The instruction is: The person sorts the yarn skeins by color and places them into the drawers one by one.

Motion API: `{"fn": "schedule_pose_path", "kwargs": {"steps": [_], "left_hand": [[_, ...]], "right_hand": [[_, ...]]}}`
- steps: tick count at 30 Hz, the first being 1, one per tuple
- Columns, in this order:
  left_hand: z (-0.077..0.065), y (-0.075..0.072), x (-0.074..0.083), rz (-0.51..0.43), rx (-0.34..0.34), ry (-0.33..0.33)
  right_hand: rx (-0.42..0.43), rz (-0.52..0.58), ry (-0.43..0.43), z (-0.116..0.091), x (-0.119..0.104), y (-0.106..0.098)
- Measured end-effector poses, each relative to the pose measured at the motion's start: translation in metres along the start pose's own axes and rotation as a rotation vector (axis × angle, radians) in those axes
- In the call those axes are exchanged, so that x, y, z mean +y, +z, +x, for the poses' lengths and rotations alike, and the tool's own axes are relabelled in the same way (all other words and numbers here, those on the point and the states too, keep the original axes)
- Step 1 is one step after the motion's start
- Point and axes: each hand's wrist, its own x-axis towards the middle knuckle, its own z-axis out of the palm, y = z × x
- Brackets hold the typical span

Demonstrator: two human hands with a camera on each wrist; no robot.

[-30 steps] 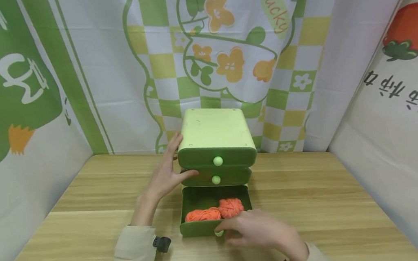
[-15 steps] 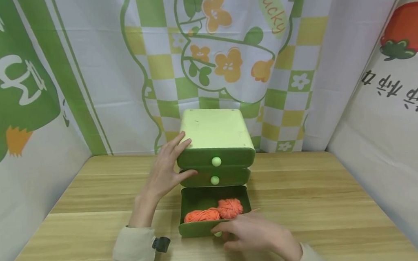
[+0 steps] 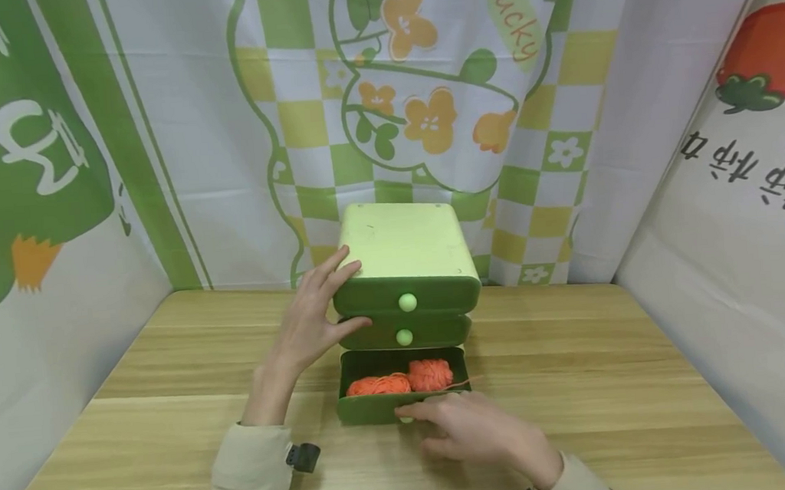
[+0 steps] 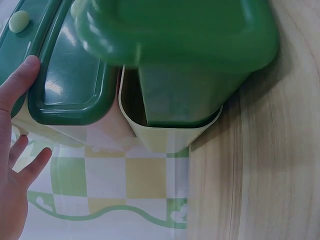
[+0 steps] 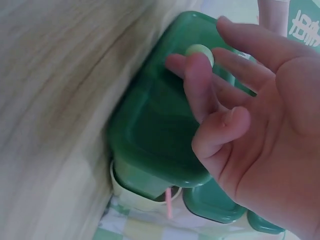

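A small light-green cabinet [image 3: 402, 236] with dark-green drawers stands on the table. Its bottom drawer [image 3: 371, 410] is partly pulled out and holds two orange yarn bundles, a flatter left one [image 3: 379, 385] and a rounder right one [image 3: 430, 375]. A loose yarn end [image 5: 168, 202] sticks out over the drawer's right side. My left hand [image 3: 305, 321] rests on the cabinet's left side, fingers at the top edge and thumb on the middle drawer's front. My right hand [image 3: 479, 426] touches the bottom drawer's front at its pale round knob [image 5: 200, 52], fingers bent without gripping.
The top drawer [image 3: 369, 299] and middle drawer [image 3: 372, 335] are closed. A wooden table [image 3: 583, 384] surrounds the cabinet. Behind it hangs a green-and-yellow checked curtain [image 3: 316, 159], and printed cloth walls flank both sides.
The bottom drawer has slid inward a little, with the yarn in it. My right hand has moved forward along with the drawer front. My left hand stays against the cabinet.
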Motion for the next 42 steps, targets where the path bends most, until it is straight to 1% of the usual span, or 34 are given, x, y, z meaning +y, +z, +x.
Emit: {"fn": "schedule_pose_path", "kwargs": {"steps": [3, 10, 15, 17, 23, 25, 27, 29, 32, 34, 36, 37, 42], "left_hand": [[0.000, 0.000, 0.000, 0.000, 0.002, 0.000], [0.000, 0.001, 0.000, -0.008, 0.011, 0.003], [0.000, 0.001, 0.000, -0.020, 0.011, 0.002], [0.001, 0.001, 0.000, -0.023, 0.010, 0.002], [0.000, 0.002, 0.000, -0.033, 0.006, -0.012], [0.000, 0.002, 0.000, -0.033, 0.006, -0.016], [0.000, 0.001, 0.000, -0.038, 0.005, -0.022], [0.000, 0.001, 0.000, -0.039, 0.005, -0.025], [-0.001, 0.001, 0.001, -0.044, 0.005, -0.027], [0.000, 0.001, 0.000, -0.046, 0.004, -0.026], [0.000, 0.002, 0.000, -0.044, 0.005, -0.027], [0.000, 0.002, 0.000, -0.043, 0.004, -0.029], [0.000, 0.001, 0.001, -0.044, 0.000, -0.035]], "right_hand": [[0.015, 0.020, 0.011, 0.001, 0.003, 0.001], [0.027, 0.115, 0.060, 0.003, 0.008, 0.004], [0.040, 0.131, 0.097, 0.004, 0.014, 0.006], [0.041, 0.141, 0.099, 0.004, 0.016, 0.006], [0.088, 0.222, 0.091, 0.003, 0.022, 0.000], [0.102, 0.219, 0.089, 0.002, 0.024, -0.002], [0.147, 0.192, 0.101, 0.001, 0.027, -0.005], [0.234, 0.143, 0.140, 0.000, 0.030, -0.010], [0.388, 0.094, 0.276, -0.003, 0.039, -0.018], [0.454, 0.081, 0.365, -0.005, 0.046, -0.023], [0.482, 0.082, 0.434, -0.007, 0.054, -0.026], [0.488, 0.083, 0.451, -0.007, 0.058, -0.026], [0.490, 0.070, 0.505, -0.008, 0.072, -0.022]]}}
